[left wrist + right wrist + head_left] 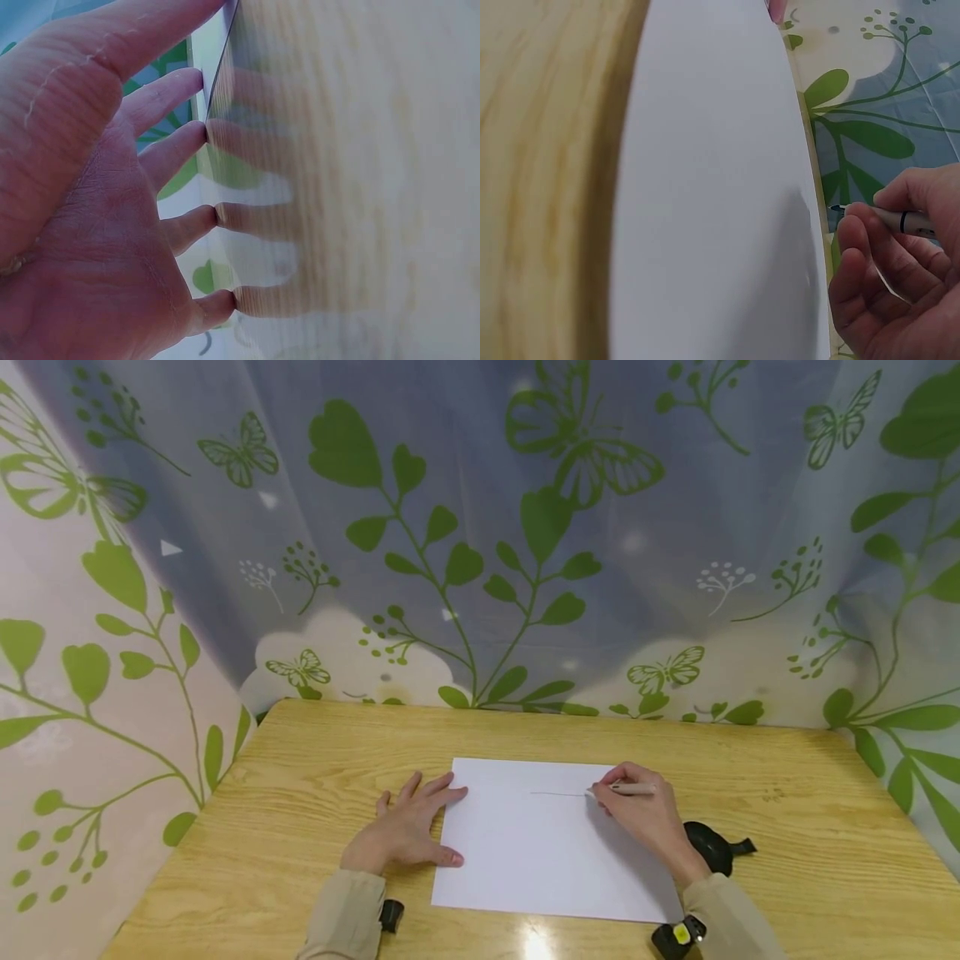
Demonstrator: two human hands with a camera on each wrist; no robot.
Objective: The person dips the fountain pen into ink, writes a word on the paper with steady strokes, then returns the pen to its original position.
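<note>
A white sheet of paper lies on the wooden table, a thin dark line drawn straight across its upper part. My left hand spreads over the sheet's left edge, thumb and fingertips on or near the paper. In the left wrist view, those fingers reach down to the tabletop with their tips touching it. With my right hand I pinch a light beige pen, its tip at the line's right end. The right wrist view shows the pen's dark tip beyond the thumb and fingers, and its barrel between them.
A black round object with a short tab sits on the table beside my right wrist. Black devices are worn at both wrists, the right one with a yellow patch. A curtain with leaves and butterflies hangs behind the table.
</note>
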